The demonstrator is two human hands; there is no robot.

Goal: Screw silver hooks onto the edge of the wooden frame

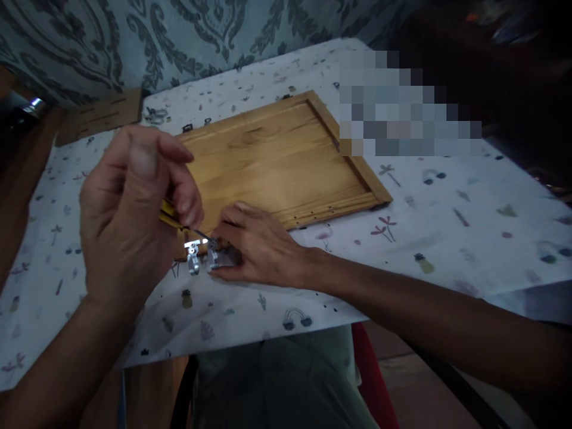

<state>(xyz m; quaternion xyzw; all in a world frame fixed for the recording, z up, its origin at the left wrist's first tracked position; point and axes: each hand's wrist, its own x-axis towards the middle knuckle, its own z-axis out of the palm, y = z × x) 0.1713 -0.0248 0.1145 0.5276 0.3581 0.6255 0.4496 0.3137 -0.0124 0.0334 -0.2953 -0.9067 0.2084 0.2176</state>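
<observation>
A wooden cabinet door with a raised frame lies on the table. My left hand is closed around a screwdriver with a yellow handle. Its thin shaft slants down to the right, and the tip meets a metal hinge at the door's near left corner. My right hand rests on the door's near edge, thumb and fingers closed about the right part of that hinge. Beside it a second shiny metal arm hangs past the edge. Whether they are one piece, I cannot tell.
A white printed cloth covers the table. At the back left lie a brown slotted board and some small metal hardware. A patterned wall stands behind. Part of the right side is pixelated. My lap and a red chair part are below.
</observation>
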